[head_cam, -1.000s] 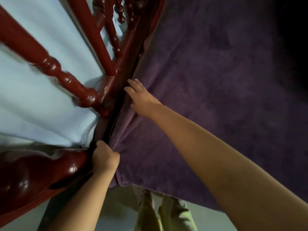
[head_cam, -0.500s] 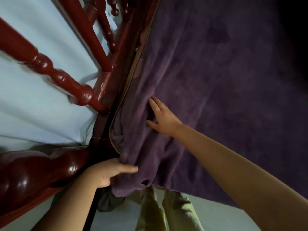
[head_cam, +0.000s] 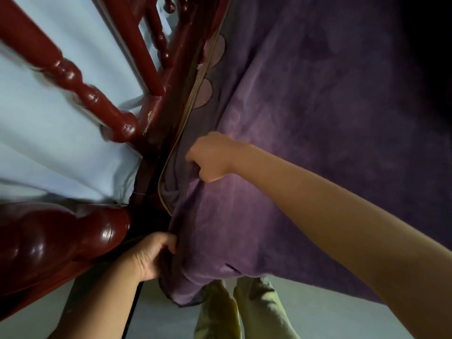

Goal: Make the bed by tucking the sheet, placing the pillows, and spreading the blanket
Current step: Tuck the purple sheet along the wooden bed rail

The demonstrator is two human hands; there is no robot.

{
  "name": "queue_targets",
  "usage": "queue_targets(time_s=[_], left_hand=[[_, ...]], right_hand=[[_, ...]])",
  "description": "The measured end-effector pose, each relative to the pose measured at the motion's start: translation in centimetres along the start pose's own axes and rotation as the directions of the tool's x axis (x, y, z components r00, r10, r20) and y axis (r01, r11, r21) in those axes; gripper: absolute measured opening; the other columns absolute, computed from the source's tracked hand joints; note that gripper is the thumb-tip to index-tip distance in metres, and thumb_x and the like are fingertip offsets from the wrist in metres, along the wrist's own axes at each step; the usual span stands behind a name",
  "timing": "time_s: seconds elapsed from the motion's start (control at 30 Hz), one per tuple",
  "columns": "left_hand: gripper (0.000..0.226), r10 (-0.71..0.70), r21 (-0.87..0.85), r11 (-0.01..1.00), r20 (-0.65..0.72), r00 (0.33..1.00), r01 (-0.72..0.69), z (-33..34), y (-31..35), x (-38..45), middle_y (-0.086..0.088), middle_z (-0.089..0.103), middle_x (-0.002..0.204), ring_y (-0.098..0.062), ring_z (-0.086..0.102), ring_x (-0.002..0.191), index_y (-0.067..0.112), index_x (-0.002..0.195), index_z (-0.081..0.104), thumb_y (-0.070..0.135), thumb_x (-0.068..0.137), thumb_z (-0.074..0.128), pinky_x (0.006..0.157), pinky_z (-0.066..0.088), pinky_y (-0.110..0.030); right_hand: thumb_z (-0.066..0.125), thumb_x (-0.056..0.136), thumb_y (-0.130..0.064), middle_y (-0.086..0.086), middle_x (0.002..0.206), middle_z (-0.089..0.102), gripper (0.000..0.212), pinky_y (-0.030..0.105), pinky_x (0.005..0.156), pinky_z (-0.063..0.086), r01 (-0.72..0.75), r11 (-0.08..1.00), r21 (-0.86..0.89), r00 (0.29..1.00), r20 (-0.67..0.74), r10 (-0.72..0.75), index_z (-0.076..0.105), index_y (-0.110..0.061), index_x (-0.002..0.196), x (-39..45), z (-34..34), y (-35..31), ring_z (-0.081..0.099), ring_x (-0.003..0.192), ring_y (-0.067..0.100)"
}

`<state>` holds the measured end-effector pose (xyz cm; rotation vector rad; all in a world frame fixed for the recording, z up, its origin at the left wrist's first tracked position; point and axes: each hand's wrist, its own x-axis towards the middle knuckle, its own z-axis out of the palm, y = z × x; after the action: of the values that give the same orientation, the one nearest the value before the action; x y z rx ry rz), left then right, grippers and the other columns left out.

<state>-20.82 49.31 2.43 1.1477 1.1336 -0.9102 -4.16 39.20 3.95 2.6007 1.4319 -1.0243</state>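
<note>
Purple plush sheet (head_cam: 305, 123), spread over the bed, corner bunched and hanging beside the red footboard (head_cam: 61, 241)

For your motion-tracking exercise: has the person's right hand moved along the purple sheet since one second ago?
Yes. The right hand, once flat near the red bed frame, has drawn back toward the person and now grips the purple sheet.

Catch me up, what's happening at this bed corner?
A person is working the purple sheet at the corner of the bed, beside the red wooden bed frame. The left hand grips the sheet's edge low at the corner; the right hand has a grip on a bunched fold higher up. The corner is loose and wrinkled, with the mattress's piped edge showing, so it isn't tucked yet.
</note>
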Motion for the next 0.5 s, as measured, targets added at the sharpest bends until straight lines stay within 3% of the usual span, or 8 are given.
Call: queue_targets(time_s=[0.03, 0.1, 0.17, 0.2, 0.27, 0.33, 0.4, 0.5], left_hand=[[0.026, -0.012, -0.004, 1.0, -0.075, 0.997, 0.012, -0.3, 0.1, 0.7, -0.005, 0.042, 0.03, -0.021, 0.046, 0.033, 0.011, 0.023, 0.04, -0.007, 0.041, 0.044, 0.045, 0.034, -0.021], [0.029, 0.025, 0.073, 0.997, -0.271, 0.962, -0.006, -0.9, 0.1, 2.7, -0.018, 0.055, 0.057, -0.026, 0.051, 0.061, 0.002, 0.044, 0.052, -0.012, 0.068, 0.042, 0.06, 0.036, -0.029], [0.026, 0.116, 0.28, 0.96, -0.497, 0.86, 0.032, -1.0, -0.2, 4.2, -0.032, 0.062, 0.103, -0.039, 0.058, 0.098, -0.014, 0.09, 0.064, -0.005, 0.088, 0.04, 0.083, 0.044, -0.038], [0.031, 0.168, 0.386, 0.92, -0.556, 0.814, 0.074, -0.7, -0.5, 4.5, -0.035, 0.057, 0.119, -0.044, 0.054, 0.112, -0.017, 0.109, 0.058, 0.0, 0.091, 0.04, 0.092, 0.042, -0.041], [0.034, 0.284, 0.554, 0.824, -0.586, 0.759, 0.119, 0.4, -1.0, 4.3, -0.036, 0.053, 0.126, -0.046, 0.052, 0.118, -0.015, 0.12, 0.049, 0.003, 0.092, 0.041, 0.095, 0.042, -0.043], [0.034, 0.364, 0.643, 0.753, -0.581, 0.728, 0.137, 1.3, -1.4, 3.7, -0.034, 0.056, 0.122, -0.046, 0.055, 0.113, -0.009, 0.121, 0.039, 0.003, 0.09, 0.044, 0.087, 0.045, -0.046], [0.042, 0.404, 0.695, 0.704, -0.562, 0.722, 0.147, 2.0, -1.5, 3.6, -0.029, 0.053, 0.124, -0.046, 0.056, 0.11, -0.003, 0.126, 0.032, 0.004, 0.088, 0.049, 0.084, 0.047, -0.047], [0.067, 0.409, 0.768, 0.606, -0.526, 0.746, 0.209, 2.9, -1.2, 3.8, -0.022, 0.036, 0.137, -0.045, 0.051, 0.115, 0.008, 0.142, 0.016, 0.014, 0.087, 0.054, 0.092, 0.044, -0.047]], right_hand=[[0.05, 0.079, -0.013, -0.003, 0.067, 0.044, 0.005, 0.035, 0.087, 0.041, 0.021, 1.0, -0.016, 0.999, -0.032, -0.021, 0.049, -0.015, 0.075, 0.3, 0.0, -0.4, 0.049, 0.084, 0.024], [0.048, 0.082, -0.011, 0.004, 0.096, 0.059, 0.031, 0.047, 0.111, 0.025, -0.002, 0.998, -0.058, 0.998, -0.067, -0.002, 0.054, -0.014, 0.112, 1.6, 1.2, -1.0, 0.05, 0.109, 0.026], [0.045, 0.088, -0.009, 0.005, 0.124, 0.054, 0.045, 0.053, 0.117, 0.009, -0.051, 0.998, -0.022, 0.99, -0.136, 0.047, 0.042, -0.014, 0.132, 2.8, 2.6, -1.7, 0.039, 0.126, 0.024], [0.044, 0.09, -0.011, 0.005, 0.133, 0.047, 0.047, 0.054, 0.117, 0.006, -0.075, 0.997, 0.013, 0.983, -0.166, 0.076, 0.037, -0.015, 0.137, 3.3, 3.4, -1.8, 0.032, 0.133, 0.024], [0.046, 0.093, -0.017, 0.006, 0.15, 0.029, 0.052, 0.057, 0.115, 0.004, -0.116, 0.989, 0.088, 0.977, -0.168, 0.13, 0.029, -0.018, 0.142, 3.9, 4.8, -1.9, 0.014, 0.143, 0.026], [0.048, 0.091, -0.015, 0.007, 0.157, 0.012, 0.058, 0.056, 0.116, 0.004, -0.121, 0.985, 0.124, 0.979, -0.147, 0.139, 0.025, -0.019, 0.144, 3.8, 5.9, -1.6, 0.001, 0.146, 0.027], [0.049, 0.09, -0.01, 0.007, 0.158, 0.004, 0.062, 0.053, 0.117, 0.005, -0.126, 0.98, 0.153, 0.98, -0.134, 0.147, 0.022, -0.018, 0.145, 3.2, 6.5, -1.0, -0.005, 0.146, 0.027], [0.045, 0.091, -0.01, 0.006, 0.159, -0.001, 0.062, 0.047, 0.118, 0.004, -0.183, 0.955, 0.236, 0.965, -0.144, 0.22, 0.019, -0.018, 0.147, 1.9, 6.7, 1.1, -0.009, 0.146, 0.025]])
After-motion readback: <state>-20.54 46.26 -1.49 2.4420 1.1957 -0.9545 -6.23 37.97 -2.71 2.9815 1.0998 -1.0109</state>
